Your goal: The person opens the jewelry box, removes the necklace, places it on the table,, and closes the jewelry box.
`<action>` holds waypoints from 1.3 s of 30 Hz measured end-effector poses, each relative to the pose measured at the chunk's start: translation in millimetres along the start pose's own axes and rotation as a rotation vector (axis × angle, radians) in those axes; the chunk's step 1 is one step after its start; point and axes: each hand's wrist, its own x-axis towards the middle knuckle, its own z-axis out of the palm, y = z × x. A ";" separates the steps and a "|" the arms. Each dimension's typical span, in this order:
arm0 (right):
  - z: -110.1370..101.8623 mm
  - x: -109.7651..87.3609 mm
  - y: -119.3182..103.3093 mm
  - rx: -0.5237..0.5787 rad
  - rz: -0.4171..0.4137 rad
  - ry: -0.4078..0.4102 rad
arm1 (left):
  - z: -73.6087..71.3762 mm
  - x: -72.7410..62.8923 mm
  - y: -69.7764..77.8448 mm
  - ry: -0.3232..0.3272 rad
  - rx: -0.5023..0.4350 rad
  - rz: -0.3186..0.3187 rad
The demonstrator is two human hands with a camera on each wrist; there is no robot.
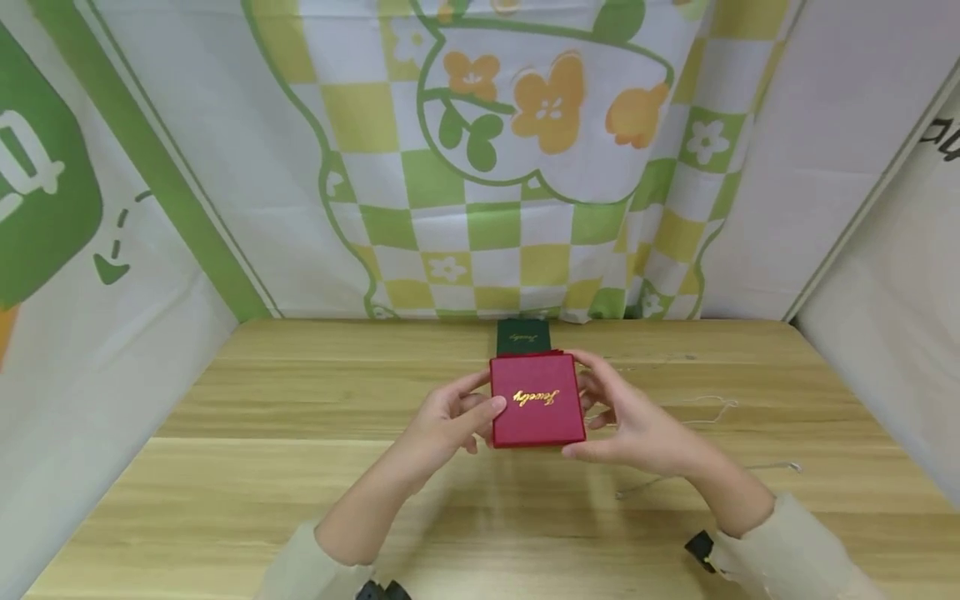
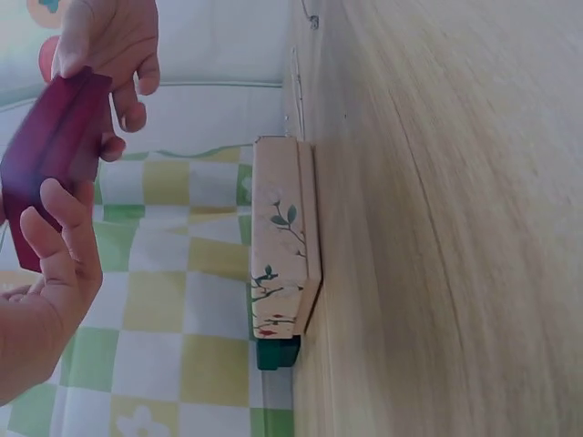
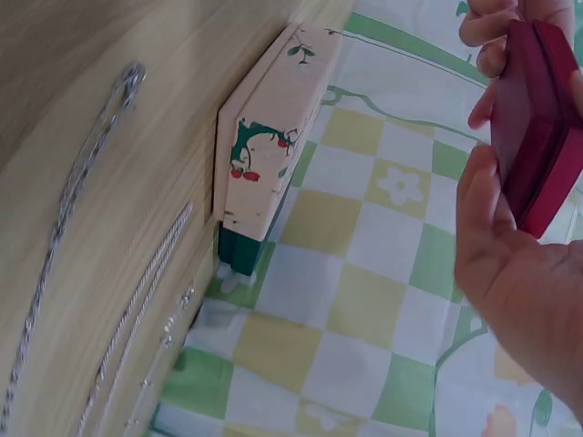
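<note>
A square red jewelry box (image 1: 536,425) with gold lettering is held between both hands above the table. My left hand (image 1: 448,421) pinches its left side, thumb on top and fingers underneath. On the opposite side, my right hand (image 1: 637,425) grips the box, its thumb at the near corner and a finger reaching the far edge. Both wrist views show the red box (image 2: 59,137) edge-on, with a seam along its side; it looks closed.
A dark green box (image 1: 522,336) stands at the table's back. Beside it is a pale pink floral box (image 2: 281,228), hidden in the head view. Silver chains (image 3: 66,214) lie on the wooden table (image 1: 262,483) at right. A checkered curtain (image 1: 495,225) hangs behind.
</note>
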 end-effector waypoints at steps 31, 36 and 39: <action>35.4 -28.4 18.4 -0.502 0.160 -0.131 | 15.8 -14.5 -38.9 -0.105 0.048 -0.236; 40.2 -30.3 21.2 -0.495 0.180 -0.154 | 15.2 -16.3 -44.8 -0.142 0.024 -0.235; 41.2 -32.1 22.3 -0.508 0.191 -0.168 | 15.5 -15.7 -46.4 -0.174 0.007 -0.240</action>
